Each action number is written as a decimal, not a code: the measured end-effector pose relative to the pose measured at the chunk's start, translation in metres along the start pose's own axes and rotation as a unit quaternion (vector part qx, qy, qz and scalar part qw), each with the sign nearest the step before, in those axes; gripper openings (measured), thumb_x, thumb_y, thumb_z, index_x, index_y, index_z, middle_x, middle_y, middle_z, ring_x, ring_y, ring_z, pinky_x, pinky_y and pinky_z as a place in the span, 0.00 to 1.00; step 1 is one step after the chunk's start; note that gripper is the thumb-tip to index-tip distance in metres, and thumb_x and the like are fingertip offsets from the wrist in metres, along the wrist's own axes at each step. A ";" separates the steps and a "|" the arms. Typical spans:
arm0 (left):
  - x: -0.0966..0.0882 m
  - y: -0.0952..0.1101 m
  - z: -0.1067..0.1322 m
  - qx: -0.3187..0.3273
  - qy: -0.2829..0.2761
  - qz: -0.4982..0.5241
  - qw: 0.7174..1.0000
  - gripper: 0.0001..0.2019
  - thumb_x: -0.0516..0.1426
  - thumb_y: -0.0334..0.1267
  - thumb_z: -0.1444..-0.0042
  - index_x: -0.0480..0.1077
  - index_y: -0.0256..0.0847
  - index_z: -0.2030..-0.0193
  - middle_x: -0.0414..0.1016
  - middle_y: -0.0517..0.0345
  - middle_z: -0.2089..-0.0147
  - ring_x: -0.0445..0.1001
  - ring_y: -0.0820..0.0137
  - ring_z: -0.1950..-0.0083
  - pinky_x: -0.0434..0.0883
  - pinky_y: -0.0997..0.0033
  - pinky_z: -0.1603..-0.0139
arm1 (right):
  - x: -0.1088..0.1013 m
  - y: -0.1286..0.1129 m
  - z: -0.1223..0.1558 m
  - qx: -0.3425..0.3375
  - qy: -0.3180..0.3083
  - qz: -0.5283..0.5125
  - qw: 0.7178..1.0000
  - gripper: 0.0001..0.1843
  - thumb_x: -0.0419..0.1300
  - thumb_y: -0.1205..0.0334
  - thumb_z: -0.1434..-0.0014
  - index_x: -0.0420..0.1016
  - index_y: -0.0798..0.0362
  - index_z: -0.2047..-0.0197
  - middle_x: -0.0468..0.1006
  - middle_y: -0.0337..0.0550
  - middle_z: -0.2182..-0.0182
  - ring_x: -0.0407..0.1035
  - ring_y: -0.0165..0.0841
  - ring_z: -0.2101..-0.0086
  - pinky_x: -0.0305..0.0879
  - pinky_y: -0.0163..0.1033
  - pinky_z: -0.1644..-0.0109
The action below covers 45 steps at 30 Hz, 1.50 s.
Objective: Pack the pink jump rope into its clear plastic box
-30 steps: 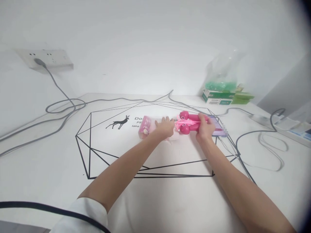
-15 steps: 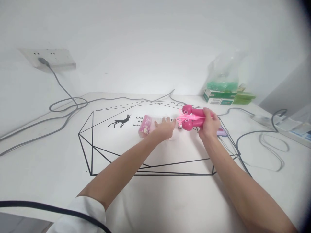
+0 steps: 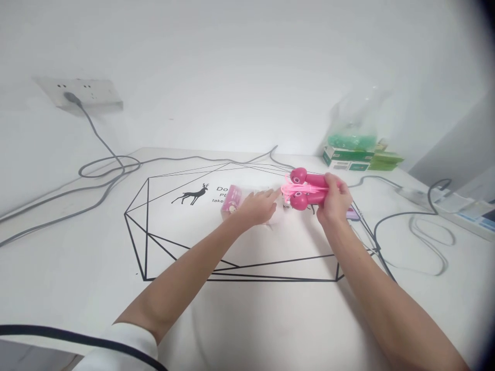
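The right hand (image 3: 334,201) clenches two glossy, round-headed magenta skipping-rope handles (image 3: 309,188) toward 1 o'clock on the white table (image 3: 270,309). One pale pink cord (image 3: 288,191) bunches at their 9 o'clock. The left hand (image 3: 255,206), unclenched, points there, with one pink-labelled clear packet (image 3: 232,200) at its 9 o'clock.

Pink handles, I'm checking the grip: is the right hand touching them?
Touching. The head view shows the right hand closed around the pink handles, fingers overlapping them.
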State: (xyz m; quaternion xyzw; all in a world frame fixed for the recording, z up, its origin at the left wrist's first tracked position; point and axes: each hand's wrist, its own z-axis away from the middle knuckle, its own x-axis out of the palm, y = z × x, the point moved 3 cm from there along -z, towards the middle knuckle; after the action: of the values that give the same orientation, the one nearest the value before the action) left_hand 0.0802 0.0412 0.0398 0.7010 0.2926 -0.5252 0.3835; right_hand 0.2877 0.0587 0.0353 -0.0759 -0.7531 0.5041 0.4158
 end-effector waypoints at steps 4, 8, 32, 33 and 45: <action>0.007 -0.012 0.012 -0.024 0.097 0.067 0.993 0.29 0.42 0.34 0.34 0.44 0.42 0.26 0.72 0.49 0.41 0.68 0.59 0.39 0.61 0.56 0.37 | -0.003 0.010 0.003 0.022 0.002 -0.006 1.000 0.17 0.70 0.57 0.56 0.75 0.52 0.63 0.75 0.36 0.66 0.73 0.32 0.64 0.71 0.36 0.62; 0.013 -0.015 0.018 0.006 0.150 0.075 0.986 0.26 0.43 0.33 0.34 0.52 0.40 0.29 0.59 0.49 0.30 0.59 0.61 0.31 0.57 0.58 0.32 | -0.005 0.028 0.008 0.036 -0.005 0.028 0.999 0.17 0.69 0.54 0.56 0.76 0.51 0.63 0.75 0.35 0.67 0.72 0.31 0.65 0.70 0.35 0.65; 0.016 -0.018 0.021 0.044 0.150 0.045 0.987 0.26 0.51 0.42 0.35 0.55 0.41 0.32 0.58 0.47 0.30 0.54 0.60 0.28 0.52 0.50 0.28 | -0.011 0.065 0.026 -0.081 -0.191 0.312 0.927 0.22 0.55 0.44 0.40 0.73 0.53 0.55 0.77 0.46 0.55 0.70 0.38 0.55 0.61 0.45 0.46; 0.015 -0.017 0.021 0.045 0.144 0.053 0.987 0.27 0.52 0.42 0.35 0.53 0.42 0.31 0.57 0.47 0.30 0.54 0.60 0.28 0.52 0.49 0.28 | -0.011 0.065 0.027 -0.083 -0.192 0.314 0.926 0.22 0.55 0.44 0.40 0.73 0.53 0.55 0.77 0.46 0.55 0.70 0.38 0.55 0.61 0.45 0.46; 0.006 -0.019 0.022 0.018 0.095 0.100 0.990 0.29 0.55 0.45 0.37 0.54 0.47 0.31 0.54 0.49 0.28 0.53 0.57 0.27 0.55 0.47 0.29 | -0.011 0.061 0.035 -0.030 -0.234 0.312 0.920 0.21 0.55 0.42 0.39 0.74 0.51 0.56 0.78 0.46 0.56 0.71 0.41 0.54 0.63 0.48 0.46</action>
State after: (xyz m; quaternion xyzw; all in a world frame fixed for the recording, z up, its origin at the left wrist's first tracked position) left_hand 0.0547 0.0328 0.0262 0.7802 0.2470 -0.4202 0.3921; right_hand 0.2514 0.0574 -0.0259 -0.2000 -0.7818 0.5887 0.0470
